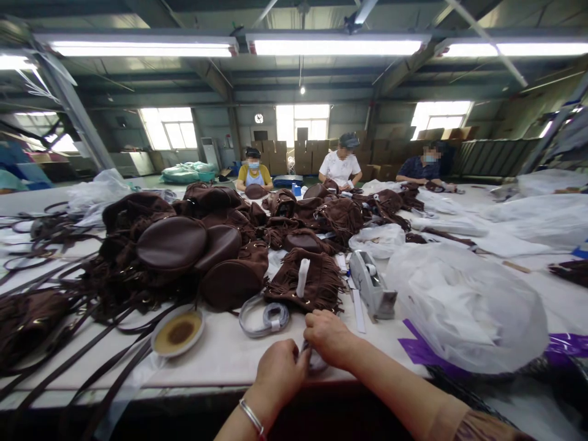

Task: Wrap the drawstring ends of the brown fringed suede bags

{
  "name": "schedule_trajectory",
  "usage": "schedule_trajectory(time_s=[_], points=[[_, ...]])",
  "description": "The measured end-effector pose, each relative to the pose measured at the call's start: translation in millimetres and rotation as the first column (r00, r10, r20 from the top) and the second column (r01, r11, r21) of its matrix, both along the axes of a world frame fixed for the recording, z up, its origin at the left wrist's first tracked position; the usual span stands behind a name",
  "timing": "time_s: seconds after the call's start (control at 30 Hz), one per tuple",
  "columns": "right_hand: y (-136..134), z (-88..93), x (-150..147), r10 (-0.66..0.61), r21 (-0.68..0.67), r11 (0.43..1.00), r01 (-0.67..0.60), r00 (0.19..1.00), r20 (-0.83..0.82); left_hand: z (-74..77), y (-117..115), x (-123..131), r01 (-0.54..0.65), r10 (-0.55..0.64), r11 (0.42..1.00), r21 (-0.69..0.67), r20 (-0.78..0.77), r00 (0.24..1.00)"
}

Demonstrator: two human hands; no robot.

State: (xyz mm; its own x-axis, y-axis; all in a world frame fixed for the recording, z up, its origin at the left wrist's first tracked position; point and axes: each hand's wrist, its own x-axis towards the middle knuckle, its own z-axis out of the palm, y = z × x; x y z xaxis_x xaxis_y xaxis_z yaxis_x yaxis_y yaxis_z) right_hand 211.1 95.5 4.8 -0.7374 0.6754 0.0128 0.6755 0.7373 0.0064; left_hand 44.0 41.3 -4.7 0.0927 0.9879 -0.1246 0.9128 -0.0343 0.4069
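At the table's front edge my left hand (279,371) and my right hand (329,338) are close together. Both are closed with their fingertips on a greyish wrapped strap (316,361), mostly hidden by the hands. Just beyond them lies a grey coiled strap (275,317) with a white band around it. A brown fringed bag (287,278) lies ahead of my right hand, with a white wrapped roll (302,277) on top. A white dish of yellowish-brown paste (178,331) is to the left of my hands.
Brown drawstring bags (172,242) are heaped across the table, their long straps trailing left. A grey tape dispenser (372,286) stands right of the fringed bag. A large translucent plastic bag (468,306) fills the right. Several co-workers sit across the table, one in white (339,166).
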Motion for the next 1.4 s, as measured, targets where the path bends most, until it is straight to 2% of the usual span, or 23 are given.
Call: schedule_trajectory(time_s=[0.17, 0.33, 0.5, 0.63, 0.73, 0.87, 0.93, 1.03, 1.17, 1.27, 1.4], points=[[3.5, 8.8, -12.8, 0.025, -0.117, 0.993, -0.010, 0.991, 0.132, -6.6, 3.8, 3.6, -0.003, 0.003, 1.000, -0.026, 0.006, 1.000], [5.8, 12.2, -18.6, -0.092, -0.137, 0.985, 0.110, 0.987, 0.131, -8.0, 17.0, 4.4, 0.006, -0.007, 1.000, 0.019, 0.023, 1.000], [12.0, 13.9, -14.7, -0.265, -0.171, 0.946, 0.274, 0.962, 0.072, -6.2, 14.9, 1.0, 0.009, -0.019, 0.992, 0.124, 0.082, 0.996], [16.5, 18.3, -8.3, -0.310, -0.245, 0.918, 0.310, 0.950, 0.040, -14.1, -0.4, -2.7, 0.113, -0.145, 0.953, 0.283, 0.093, 0.985], [18.7, 28.4, -1.6, -0.249, -0.316, 0.916, 0.249, 0.968, 0.042, -22.0, -5.9, -5.3, 0.172, -0.200, 0.934, 0.314, 0.059, 0.978], [21.3, 41.7, 4.2, -0.132, -0.382, 0.911, 0.153, 0.988, 0.082, -30.3, -1.9, -7.0, 0.207, -0.229, 0.913, 0.351, 0.023, 0.973], [23.3, 44.5, 4.8, -0.026, -0.354, 0.933, 0.069, 0.992, 0.124, -32.7, 0.8, -7.2, 0.224, -0.241, 0.903, 0.366, 0.003, 0.970], [28.5, 43.6, 5.4, 0.194, -0.241, 0.960, -0.139, 0.955, 0.222, -33.1, 2.8, -7.6, 0.242, -0.254, 0.893, 0.378, -0.018, 0.967], [37.6, 37.9, 8.3, 0.386, -0.153, 0.922, -0.356, 0.881, 0.272, -29.0, 4.1, -9.4, 0.269, -0.276, 0.892, 0.364, -0.035, 0.961], [41.0, 33.5, 8.9, 0.415, -0.149, 0.910, -0.388, 0.862, 0.292, -26.5, 5.4, -11.7, 0.284, -0.295, 0.891, 0.355, -0.022, 0.955], [37.9, 28.2, 3.5, 0.347, -0.144, 0.937, -0.317, 0.885, 0.311, -23.4, 3.6, -16.3, 0.286, -0.320, 0.892, 0.351, 0.043, 0.946]])
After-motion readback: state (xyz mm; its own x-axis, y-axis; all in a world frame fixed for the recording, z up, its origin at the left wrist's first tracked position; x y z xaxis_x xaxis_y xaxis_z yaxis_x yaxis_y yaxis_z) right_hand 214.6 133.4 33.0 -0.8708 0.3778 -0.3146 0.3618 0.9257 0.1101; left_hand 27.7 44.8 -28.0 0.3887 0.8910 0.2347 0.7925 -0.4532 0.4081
